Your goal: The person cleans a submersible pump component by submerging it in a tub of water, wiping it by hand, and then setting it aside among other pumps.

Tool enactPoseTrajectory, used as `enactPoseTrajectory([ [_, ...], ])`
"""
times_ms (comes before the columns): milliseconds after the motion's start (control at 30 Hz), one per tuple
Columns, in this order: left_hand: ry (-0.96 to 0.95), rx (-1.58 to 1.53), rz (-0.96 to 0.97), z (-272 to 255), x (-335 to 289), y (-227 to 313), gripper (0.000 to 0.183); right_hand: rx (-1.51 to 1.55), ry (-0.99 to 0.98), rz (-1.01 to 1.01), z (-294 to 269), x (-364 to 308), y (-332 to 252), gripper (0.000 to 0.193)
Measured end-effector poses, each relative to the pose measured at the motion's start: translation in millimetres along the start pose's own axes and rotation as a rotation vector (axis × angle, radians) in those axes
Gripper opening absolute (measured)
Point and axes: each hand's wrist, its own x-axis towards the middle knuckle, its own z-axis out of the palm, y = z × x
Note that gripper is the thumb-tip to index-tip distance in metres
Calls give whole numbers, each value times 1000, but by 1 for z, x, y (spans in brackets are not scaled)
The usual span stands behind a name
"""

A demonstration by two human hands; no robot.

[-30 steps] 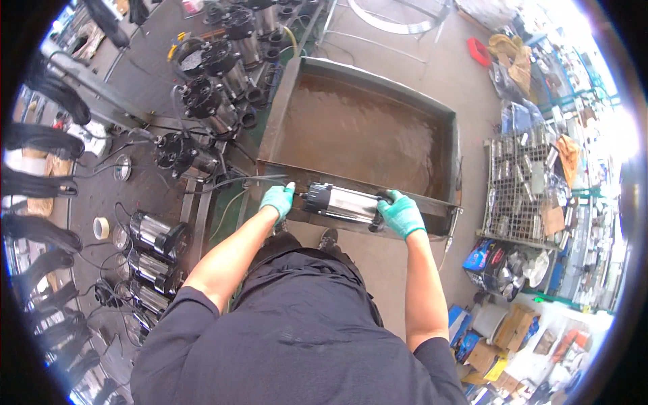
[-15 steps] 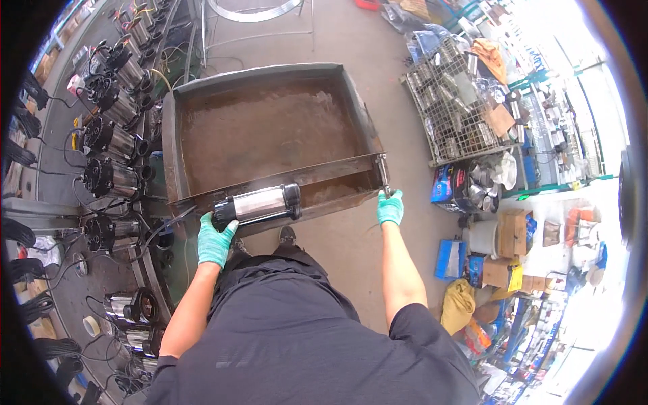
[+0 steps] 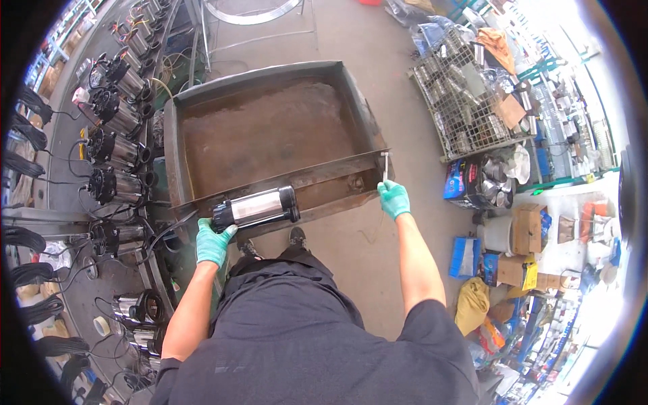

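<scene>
A submersible pump [image 3: 255, 207], a silver cylinder with black ends, lies crosswise over the front part of a rusty metal tank [image 3: 341, 94]. My left hand [image 3: 213, 244], in a green glove, grips the pump's black left end, thumb on top and the other fingers partly hidden. A black cable runs from that end to the left. My gloved right hand [image 3: 394, 200] is closed around a slim metal tool [image 3: 386, 163] with a T-shaped end, upright at the tank's right front corner. Its lower part is hidden in the fist, so its exact kind does not show.
Brownish water fills the tank, and a metal bar [image 3: 297, 179] crosses it behind the pump. Several similar pumps [image 3: 115, 187] with cables line the bench at left. A wire cage [image 3: 466, 108] of metal parts and a blue bin [image 3: 465, 256] stand at right.
My right hand has risen slightly, and the tool in it now points more upright, its T-shaped end showing. The pump and my left hand have barely moved. The view has shifted a little.
</scene>
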Motion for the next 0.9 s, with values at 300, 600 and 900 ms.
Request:
enactPoseTrajectory([
  [300,4,63,23,1,6,-1,62,838,-207,-418,40,-71,-89,25],
  [600,12,131,38,-2,3,1,65,616,-318,-522,55,-49,-126,24],
  [900,-3,124,48,-1,11,-13,66,574,-371,-543,48,-41,-130,22],
])
